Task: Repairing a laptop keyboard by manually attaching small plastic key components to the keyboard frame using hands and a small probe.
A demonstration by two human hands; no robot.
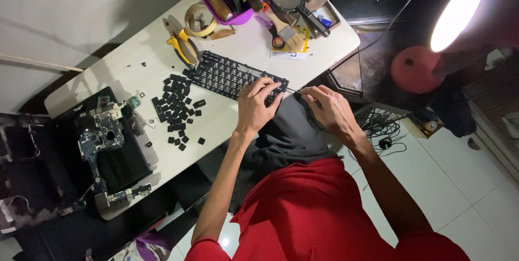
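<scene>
Keyboard [232, 76], black and stripped of many caps, lies slanted on the white table [124, 72] just above the middle of the head view. The left hand [258, 101] rests on its near right corner at about 5 o'clock from the board's middle, fingers curled down onto the frame and pressing it rather than closing around anything. The right hand [327, 108], at 3 o'clock from the left one and just off the table's edge, pinches a thin dark tool [294, 91] whose tip reaches the keyboard's corner; the fingers are closed on it. At 9 o'clock from the keyboard a scatter of loose black keycaps [175, 107] covers the tabletop, and farther out at 8 o'clock sits an opened laptop base [108, 153] with a bare circuit board. At 11 o'clock lie yellow-handled pliers [181, 45] and a roll of tape [199, 19]; at 12 o'clock a purple cup [238, 17] stands crammed with tools. A magnifying glass [294, 1] and a paintbrush [278, 23] lie at 1 o'clock, over a small white card with a yellow patch [289, 53]. A lit lamp [457, 12] on a red base glares at 2 o'clock, beyond the table. Nothing lies between the hands and the keyboard. Dark cloth [286, 131] covers the lap below, under a red shirt.
</scene>
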